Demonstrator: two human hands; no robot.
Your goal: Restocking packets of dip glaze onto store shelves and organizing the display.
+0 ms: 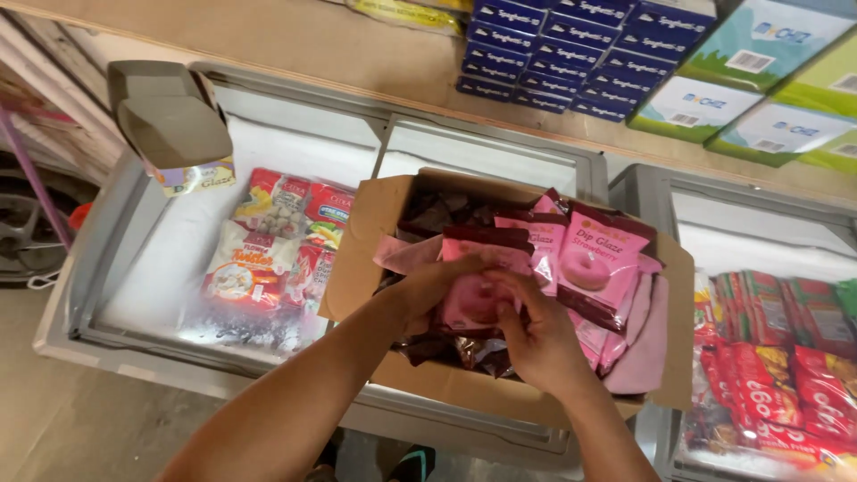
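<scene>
hands (486,308) on pink pouch (478,299) — cardboard box (446,379)

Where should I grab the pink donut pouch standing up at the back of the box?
Probably by its dark top edge, from above. The pink pouch stands upright in the cardboard box, packed between others, so only its top is free. Both hands are on another pouch.

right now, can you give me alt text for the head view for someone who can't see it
Both hands, left hand and right hand, grip a pink pouch with a doughnut picture over an open cardboard box of pink and dark brown pouches. The box rests on a glass-topped chest freezer holding frozen food bags, below a shelf of blue boxes.
</scene>
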